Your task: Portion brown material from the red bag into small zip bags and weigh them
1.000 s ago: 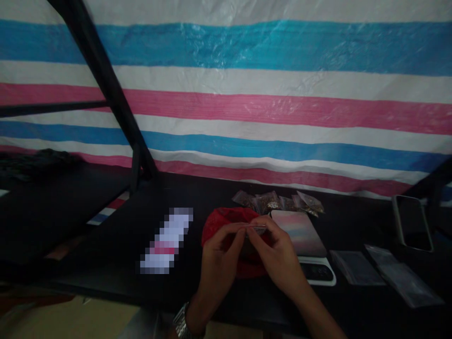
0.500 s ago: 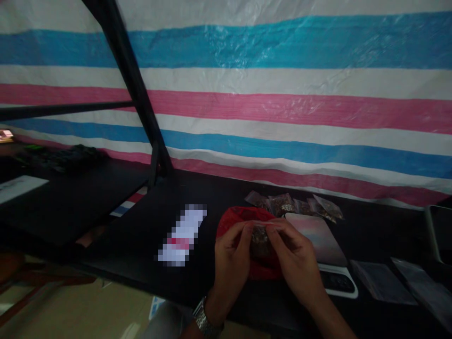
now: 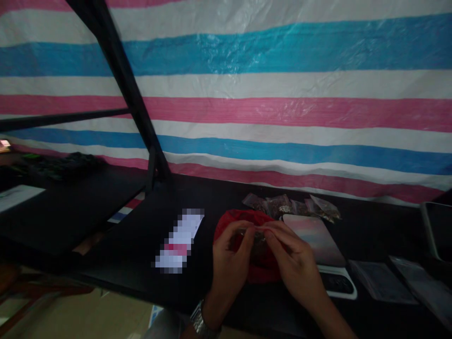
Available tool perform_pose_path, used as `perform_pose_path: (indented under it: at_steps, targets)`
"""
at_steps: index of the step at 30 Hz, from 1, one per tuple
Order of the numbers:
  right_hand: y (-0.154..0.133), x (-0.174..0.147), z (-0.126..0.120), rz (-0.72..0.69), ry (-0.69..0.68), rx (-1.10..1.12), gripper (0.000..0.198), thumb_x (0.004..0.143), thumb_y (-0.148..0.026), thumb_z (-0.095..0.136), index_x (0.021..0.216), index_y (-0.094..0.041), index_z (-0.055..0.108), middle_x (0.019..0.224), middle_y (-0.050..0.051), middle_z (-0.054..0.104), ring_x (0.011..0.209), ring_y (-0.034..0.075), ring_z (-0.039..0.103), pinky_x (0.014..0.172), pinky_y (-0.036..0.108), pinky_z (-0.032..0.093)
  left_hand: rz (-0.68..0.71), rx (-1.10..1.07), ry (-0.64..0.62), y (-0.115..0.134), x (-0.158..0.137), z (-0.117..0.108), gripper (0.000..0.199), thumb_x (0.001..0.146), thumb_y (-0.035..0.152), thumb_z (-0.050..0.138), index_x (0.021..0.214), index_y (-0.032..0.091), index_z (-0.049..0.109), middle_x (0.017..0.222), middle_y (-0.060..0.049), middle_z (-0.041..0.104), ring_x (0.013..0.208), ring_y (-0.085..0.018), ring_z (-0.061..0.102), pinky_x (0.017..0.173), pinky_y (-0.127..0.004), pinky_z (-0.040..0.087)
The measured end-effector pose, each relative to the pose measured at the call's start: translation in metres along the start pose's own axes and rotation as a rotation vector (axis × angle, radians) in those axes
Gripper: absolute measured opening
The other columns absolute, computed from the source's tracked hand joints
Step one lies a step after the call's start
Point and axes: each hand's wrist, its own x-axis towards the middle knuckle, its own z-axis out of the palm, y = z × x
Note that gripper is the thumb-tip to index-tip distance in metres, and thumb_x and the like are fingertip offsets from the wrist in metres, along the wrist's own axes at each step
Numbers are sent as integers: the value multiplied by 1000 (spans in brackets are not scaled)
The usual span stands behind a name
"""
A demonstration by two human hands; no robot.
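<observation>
Both hands pinch the top edge of a small clear zip bag (image 3: pixel 259 235) with dark bits inside, held over an open red bag (image 3: pixel 266 273) on the black table. My left hand (image 3: pixel 231 256), with a metal watch at the wrist, is closed on the zip bag's left side. The right side of that edge is between the thumb and fingers of my right hand (image 3: pixel 294 261). Fingers hide part of the zip bag. Just right of the red bag lies a kitchen scale (image 3: pixel 312 240) with a pale, shiny platform.
Several filled zip bags (image 3: pixel 282 205) lie behind the scale. Flat clear bags (image 3: pixel 383 281) rest to its right, near a dark-screened device (image 3: pixel 439 230). A blurred-out paper (image 3: pixel 180 242) lies on the left. A black frame post (image 3: pixel 130 94) stands before the striped sheet (image 3: pixel 282 113).
The thumbs have come closer together along the zip bag's top edge, and the bag now shows less of its contents. The whole view has shifted slightly.
</observation>
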Motion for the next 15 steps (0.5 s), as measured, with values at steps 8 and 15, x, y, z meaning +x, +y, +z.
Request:
perform_pose_path:
  at_steps: [8,15]
  targets:
    - [1,-3,5,-25,6,-35,26,101,-42,65,94,-27,85,94,6,78,89,21,74,81,30,61,68,-87,-64,3,3,-5,14,86,25,74,74,21,78,74,-2,80,70,-18,75,68,-26,61]
    - [1,10,-39,91,416,-151,41,94,-59,66,90,-22,84,86,7,78,81,25,72,70,34,58,95,-35,-76,-2,-1,-9,44,103,54,56,122,21,78,111,-10,83,101,-24,79,90,-34,64]
